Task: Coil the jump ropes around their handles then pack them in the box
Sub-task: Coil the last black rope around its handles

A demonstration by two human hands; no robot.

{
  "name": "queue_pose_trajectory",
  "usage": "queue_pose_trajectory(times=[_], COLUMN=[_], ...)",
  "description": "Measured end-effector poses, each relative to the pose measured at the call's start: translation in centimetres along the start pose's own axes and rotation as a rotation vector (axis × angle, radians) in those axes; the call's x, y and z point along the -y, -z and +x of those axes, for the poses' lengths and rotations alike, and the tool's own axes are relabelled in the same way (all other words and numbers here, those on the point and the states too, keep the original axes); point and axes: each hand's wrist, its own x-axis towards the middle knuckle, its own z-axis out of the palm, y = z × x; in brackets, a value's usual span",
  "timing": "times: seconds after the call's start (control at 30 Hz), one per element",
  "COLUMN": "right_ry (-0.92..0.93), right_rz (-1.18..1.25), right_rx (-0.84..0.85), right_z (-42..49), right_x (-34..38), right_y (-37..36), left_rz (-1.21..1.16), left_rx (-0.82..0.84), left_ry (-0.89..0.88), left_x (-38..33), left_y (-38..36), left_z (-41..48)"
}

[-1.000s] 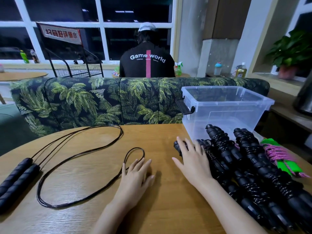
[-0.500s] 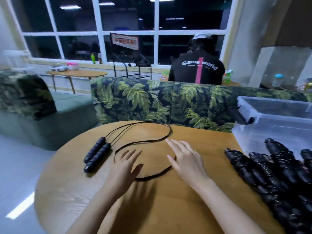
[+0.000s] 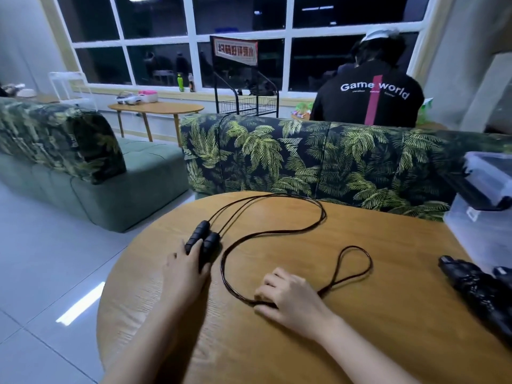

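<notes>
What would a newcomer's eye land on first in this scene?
Probably the black cord sprawled in loops across the round wooden table, with the left hand resting on its paired handles and the right hand curled over the near bend. Behind the table, the palm-print sofa stands out, and a person in a black Game world shirt is beyond it, back turned.

Palm-print sofa (image 3: 304, 159) mid-frame. Behind it: white-framed window wall (image 3: 158, 18), dark outside; wire rack (image 3: 246, 102); person in black shirt (image 3: 368, 101), back turned. Left of it: plain green couch (image 3: 116, 195), small wooden table (image 3: 156, 108), glossy pale floor tiles (image 3: 41, 273).
</notes>
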Motion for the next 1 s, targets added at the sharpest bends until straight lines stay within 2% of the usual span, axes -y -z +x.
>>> queue_pose_trajectory(times=[0.1, 0.23, 0.37, 0.53, 0.63, 0.7, 0.8, 0.83, 0.9, 1.0], right_ry=[-0.07, -0.392, -0.612, -0.762, -0.783, -0.773, -0.614, -0.535, -0.42, -0.387], right_rz=[-0.052, -0.067, -0.141, -0.18, -0.198, -0.181, -0.031, 0.033, 0.153, 0.255], right_rx=[-0.084, -0.115, -0.03, 0.003, 0.036, -0.003, -0.183, -0.195, -0.129, -0.052], right_z=[-1.3, -5.0, -9.3, -13.7, -15.7, -16.7, -17.5, -17.5, -17.0, -15.5], right_x=[-2.1, -6.0, -8.7, -10.0, -10.0, -9.5, -7.8, -7.1, -5.8, -4.7], right_y=[-0.1, 1.1, 3.6, 5.9, 6.7, 6.9, 7.1, 7.1, 6.7, 5.5], left_rz=[-0.039, -0.111, -0.2, -0.284, -0.367, -0.396, -0.404, -0.408, -0.416, -0.416], left_rx=[-0.051, -0.058, 0.012, 0.109, 0.268, 0.344, 0.364, 0.364, 0.38, 0.378], left_ry=[-0.028, -0.133, -0.305, -0.563, -0.714, -0.799, -0.851, -0.841, -0.814, -0.794], left_x=[0.4, 0.5, -1.4, -5.2, -7.7, -9.0, -9.8, -9.8, -9.7, -9.9], left_y=[-0.5, -1.2, -1.8, -1.7, -1.4, -1.3, -1.1, -1.0, -0.9, -0.8], left_z=[0.3, -0.3, -2.2, -6.1, -8.7, -9.9, -10.4, -10.4, -10.4, -10.5])
